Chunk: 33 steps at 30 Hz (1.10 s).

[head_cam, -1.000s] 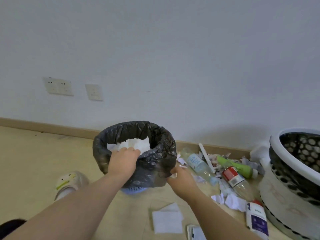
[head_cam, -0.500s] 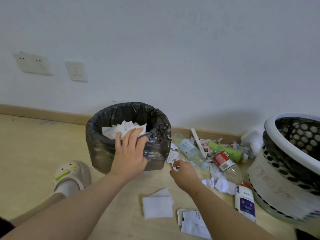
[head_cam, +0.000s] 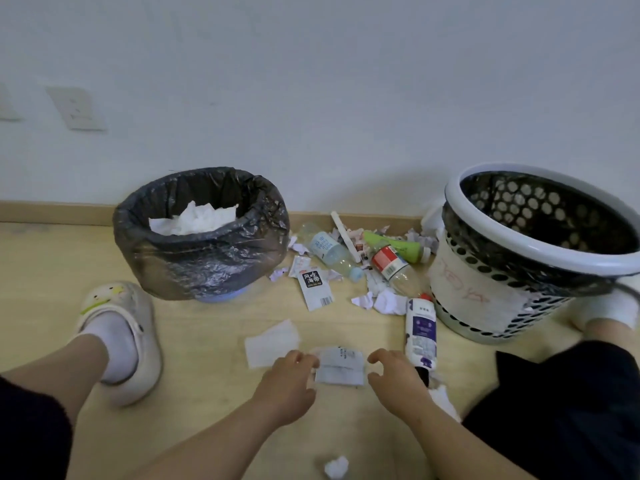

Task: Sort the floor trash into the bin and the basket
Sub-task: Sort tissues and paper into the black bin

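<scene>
A folded grey-white paper [head_cam: 341, 368] lies on the wood floor in front of me. My left hand [head_cam: 287, 386] reaches it from the left, curled fingertips touching its left edge. My right hand [head_cam: 398, 379] hovers at its right edge, finger and thumb spread, holding nothing. The bin [head_cam: 207, 268], lined with a black bag, stands at the back left with white tissue [head_cam: 194, 220] inside. The white perforated basket [head_cam: 485, 292] with a black liner stands at the right.
Between bin and basket lie a clear bottle [head_cam: 329, 252], a red-label bottle [head_cam: 391, 265], a green bottle [head_cam: 398, 244], a white-purple bottle [head_cam: 420, 327], a labelled wrapper [head_cam: 313, 289] and paper scraps. A flat tissue [head_cam: 272, 342] and a crumpled ball [head_cam: 336, 467] lie near. My slippered foot [head_cam: 117, 327] is left.
My left hand let go of the tissue in the bin and came down to the floor. My right hand pulled back from the scraps near the bin. Both now flank the folded paper.
</scene>
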{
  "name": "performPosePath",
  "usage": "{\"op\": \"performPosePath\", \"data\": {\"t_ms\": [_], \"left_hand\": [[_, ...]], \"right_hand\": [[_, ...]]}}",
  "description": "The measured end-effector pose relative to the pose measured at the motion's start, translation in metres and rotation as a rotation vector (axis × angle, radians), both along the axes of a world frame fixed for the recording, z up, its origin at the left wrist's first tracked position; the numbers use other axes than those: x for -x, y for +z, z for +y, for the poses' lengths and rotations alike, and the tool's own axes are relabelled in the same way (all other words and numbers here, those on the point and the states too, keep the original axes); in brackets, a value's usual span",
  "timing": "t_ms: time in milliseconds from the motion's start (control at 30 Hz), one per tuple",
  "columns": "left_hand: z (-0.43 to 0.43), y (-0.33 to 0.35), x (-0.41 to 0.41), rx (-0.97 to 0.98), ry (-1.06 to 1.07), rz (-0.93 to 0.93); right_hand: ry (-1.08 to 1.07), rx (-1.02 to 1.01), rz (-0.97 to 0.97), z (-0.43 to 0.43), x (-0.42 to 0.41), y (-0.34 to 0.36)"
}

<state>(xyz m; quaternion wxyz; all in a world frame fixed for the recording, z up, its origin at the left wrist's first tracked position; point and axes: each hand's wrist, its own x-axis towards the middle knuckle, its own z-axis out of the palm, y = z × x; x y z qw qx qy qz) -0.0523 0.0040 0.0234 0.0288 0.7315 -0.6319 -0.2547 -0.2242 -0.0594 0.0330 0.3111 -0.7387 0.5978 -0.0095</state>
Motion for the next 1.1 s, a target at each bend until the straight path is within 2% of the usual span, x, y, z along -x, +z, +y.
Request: {"op": "performPosePath", "data": {"t_ms": [133,233,367,433,667,800,967,1033,1100], "left_hand": [[0.011,-0.014,0.029,-0.085,-0.078,0.052],[0.013,-0.017,0.044,-0.182,-0.258,0.0],[0.01,-0.021,0.054,-0.254,-0.446,-0.104],[0.006,-0.024,0.058,-0.239,-0.45,-0.109],[0.003,-0.042,0.04,-0.024,-0.181,-0.042],[-0.002,-0.045,0.029,0.096,0.063,0.044],[-0.017,-0.037,0.009,0.274,0.257,-0.069],[-0.022,-0.035,-0.003,0.226,0.3,-0.15],[-0.028,-0.035,-0.015,0.012,0.31,-0.191]], "right_hand": [[-0.06,0.053,0.173,0.019,0.031,-0.009],[-0.106,0.109,0.301,0.025,0.051,-0.013],[-0.165,-0.003,0.274,0.03,0.067,-0.021],[-0.171,-0.023,0.241,0.031,0.068,-0.024],[0.011,0.067,0.226,0.034,0.055,-0.035],[0.1,0.077,0.181,0.032,0.042,-0.039],[0.12,0.077,0.168,0.024,0.024,-0.043],[0.149,0.075,0.171,0.02,0.017,-0.043],[0.166,0.069,0.158,0.016,0.011,-0.044]]}}
